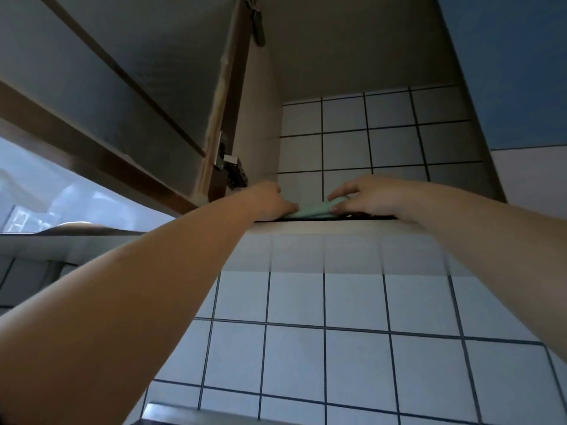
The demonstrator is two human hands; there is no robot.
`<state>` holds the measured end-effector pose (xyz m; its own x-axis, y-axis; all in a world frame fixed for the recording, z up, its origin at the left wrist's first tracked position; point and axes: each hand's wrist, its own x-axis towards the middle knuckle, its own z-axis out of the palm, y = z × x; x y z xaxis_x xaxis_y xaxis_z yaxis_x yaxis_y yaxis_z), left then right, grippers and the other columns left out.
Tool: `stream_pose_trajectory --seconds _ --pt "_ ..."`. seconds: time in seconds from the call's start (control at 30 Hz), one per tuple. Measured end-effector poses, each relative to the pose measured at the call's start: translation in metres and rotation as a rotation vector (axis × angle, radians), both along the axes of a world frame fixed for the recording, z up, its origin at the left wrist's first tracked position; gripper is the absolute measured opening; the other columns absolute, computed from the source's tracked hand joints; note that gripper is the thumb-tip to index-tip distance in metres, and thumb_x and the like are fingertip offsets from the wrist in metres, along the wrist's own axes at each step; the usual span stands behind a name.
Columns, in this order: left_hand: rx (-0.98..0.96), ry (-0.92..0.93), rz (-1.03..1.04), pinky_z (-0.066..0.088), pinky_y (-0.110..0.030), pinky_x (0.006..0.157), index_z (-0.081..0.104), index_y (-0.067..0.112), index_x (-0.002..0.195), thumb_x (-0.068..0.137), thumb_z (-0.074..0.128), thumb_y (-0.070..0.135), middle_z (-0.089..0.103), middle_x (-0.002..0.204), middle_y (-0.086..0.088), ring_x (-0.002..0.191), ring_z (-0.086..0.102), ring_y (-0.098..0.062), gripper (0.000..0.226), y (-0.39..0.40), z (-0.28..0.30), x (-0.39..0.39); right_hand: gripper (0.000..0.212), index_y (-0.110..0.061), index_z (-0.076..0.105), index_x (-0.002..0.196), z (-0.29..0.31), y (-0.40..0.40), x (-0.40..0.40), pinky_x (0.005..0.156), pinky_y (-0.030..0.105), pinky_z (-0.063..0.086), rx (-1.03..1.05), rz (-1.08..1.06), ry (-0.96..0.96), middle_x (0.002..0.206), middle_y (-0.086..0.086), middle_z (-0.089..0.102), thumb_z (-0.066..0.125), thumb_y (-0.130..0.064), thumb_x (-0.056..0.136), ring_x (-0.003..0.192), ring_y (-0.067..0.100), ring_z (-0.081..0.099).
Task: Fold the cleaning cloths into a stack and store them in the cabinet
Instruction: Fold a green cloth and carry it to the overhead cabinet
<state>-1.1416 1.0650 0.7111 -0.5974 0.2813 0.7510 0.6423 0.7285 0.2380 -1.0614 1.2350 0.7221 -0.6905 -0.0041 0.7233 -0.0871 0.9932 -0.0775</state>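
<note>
I look up into an open wall cabinet (260,124). A pale green stack of folded cloths (311,209) lies on the front edge of its bottom shelf (322,227). My left hand (268,200) grips the stack's left end. My right hand (365,196) holds its right end, fingers over the top and thumb at the front. Most of the stack is hidden between the two hands.
The cabinet door (101,96) hangs open to the left, with a hinge (234,171) just left of my left hand. White tiles (352,142) back the cabinet and cover the wall (306,317) below. A window (61,197) is at far left.
</note>
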Motion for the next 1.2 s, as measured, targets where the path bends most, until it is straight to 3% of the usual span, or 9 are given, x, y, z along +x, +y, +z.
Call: stream_pose_trajectory --seconds 0.2,0.37,0.47,0.67,0.73,0.87,0.93,1.07,1.2 --pt "-0.148 0.123 0.041 0.049 -0.034 0.090 0.065 0.016 0.118 0.094 0.046 0.045 0.066 0.114 -0.005 0.101 0.060 -0.020 0.042 -0.017 -0.009 0.004 0.036 -0.025 0.064 0.111 -0.001 0.001 -0.005 0.076 0.026 0.036 0.048 -0.023 0.046 0.115 0.001 0.062 0.060 -0.048 0.084 0.094 0.015 0.050" --pt "-0.250 0.149 0.069 0.041 -0.026 0.074 0.067 0.010 0.110 0.098 0.043 0.029 0.063 0.096 -0.005 0.088 0.055 -0.017 0.032 -0.021 -0.008 0.007 0.035 -0.021 0.069 0.105 -0.003 -0.003 -0.003 0.066 0.025 0.037 0.092 -0.100 0.059 0.096 0.001 0.063 0.056 -0.048 0.087 0.087 0.018 0.054" --pt "-0.288 0.159 0.119 0.038 -0.028 0.070 0.065 0.002 0.100 0.100 0.036 0.031 0.052 0.075 -0.006 0.080 0.051 -0.020 0.041 -0.019 -0.010 0.008 0.038 -0.013 0.071 0.102 -0.003 -0.008 -0.004 0.067 0.025 0.039 0.113 -0.166 0.020 0.100 0.006 0.066 0.053 -0.045 0.090 0.090 0.022 0.058" --pt "-0.344 0.184 0.123 0.039 -0.032 0.070 0.054 0.013 0.077 0.100 0.020 0.046 0.049 0.070 -0.005 0.070 0.050 -0.018 0.053 -0.016 -0.015 0.008 0.032 -0.014 0.064 0.111 0.000 -0.017 -0.006 0.069 0.025 0.037 0.142 -0.163 -0.056 0.116 0.005 0.061 0.052 -0.038 0.092 0.096 0.018 0.051" --pt "-0.371 0.179 0.154 0.040 -0.032 0.070 0.059 0.010 0.086 0.100 0.017 0.046 0.053 0.075 -0.011 0.069 0.051 -0.018 0.057 -0.017 -0.017 0.010 0.038 -0.014 0.063 0.115 -0.001 -0.016 -0.007 0.076 0.025 0.035 0.162 -0.188 -0.085 0.120 0.007 0.058 0.047 -0.041 0.094 0.101 0.020 0.051" --pt "-0.367 0.183 0.244 0.046 -0.040 0.089 0.053 0.004 0.124 0.103 0.017 0.038 0.059 0.112 -0.024 0.102 0.058 -0.034 0.053 -0.017 -0.017 0.011 0.043 -0.014 0.065 0.113 -0.002 -0.017 -0.007 0.072 0.024 0.033 0.156 -0.194 -0.084 0.115 0.009 0.059 0.039 -0.045 0.097 0.092 0.019 0.048" --pt "-0.363 0.171 0.244 0.047 -0.043 0.092 0.049 0.002 0.126 0.104 0.018 0.032 0.057 0.110 -0.025 0.103 0.059 -0.036 0.048 -0.015 -0.017 0.010 0.042 -0.016 0.068 0.108 -0.003 -0.019 -0.005 0.064 0.024 0.034 0.135 -0.143 -0.071 0.108 0.009 0.060 0.038 -0.044 0.097 0.089 0.019 0.049" --pt "-0.305 0.166 0.215 0.048 -0.043 0.091 0.049 0.002 0.127 0.104 0.019 0.026 0.056 0.113 -0.025 0.101 0.060 -0.036 0.044 -0.015 -0.020 0.010 0.043 -0.017 0.068 0.109 -0.007 -0.019 -0.006 0.075 0.025 0.034 0.123 -0.097 -0.050 0.112 0.010 0.062 0.037 -0.044 0.098 0.091 0.019 0.050" --pt "-0.338 0.299 0.145 0.047 -0.034 0.069 0.061 0.017 0.111 0.103 0.022 0.036 0.058 0.079 -0.015 0.079 0.060 -0.027 0.044 -0.023 -0.025 0.011 0.044 -0.013 0.067 0.112 -0.010 -0.020 -0.009 0.076 0.026 0.037 0.194 -0.130 0.001 0.113 0.010 0.063 0.037 -0.041 0.098 0.093 0.021 0.052"
